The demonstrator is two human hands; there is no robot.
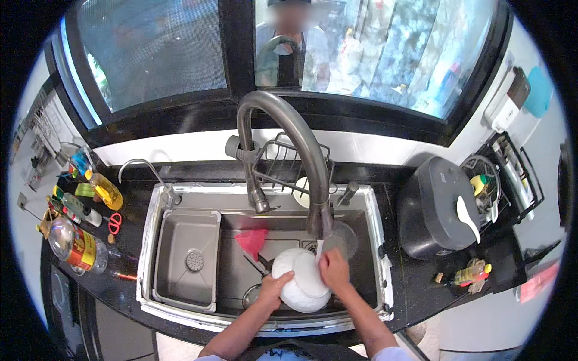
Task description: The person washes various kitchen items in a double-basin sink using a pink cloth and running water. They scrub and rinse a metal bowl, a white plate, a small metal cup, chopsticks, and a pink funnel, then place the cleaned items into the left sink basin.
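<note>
A white bowl (303,280) is tilted over the right basin of the steel sink, its rounded outside towards me. My left hand (273,289) grips its left edge, thumb on the outer surface. At its upper right, my right hand (334,270) touches the bowl beneath the faucet head (320,221), where water runs down. Whether this hand grips the rim or only rubs it cannot be told. A pink mesh item (252,242) lies in the basin to the left. Below that are dark-handled utensils and a round metal piece (252,296), partly hidden by my left arm.
A grey draining tray (187,261) fills the sink's left side. Bottles and red-handled scissors (114,223) stand or lie on the left counter. On the right counter are a dark rice cooker (435,207) and a small bottle (472,275). A wire rack (293,164) sits behind the faucet.
</note>
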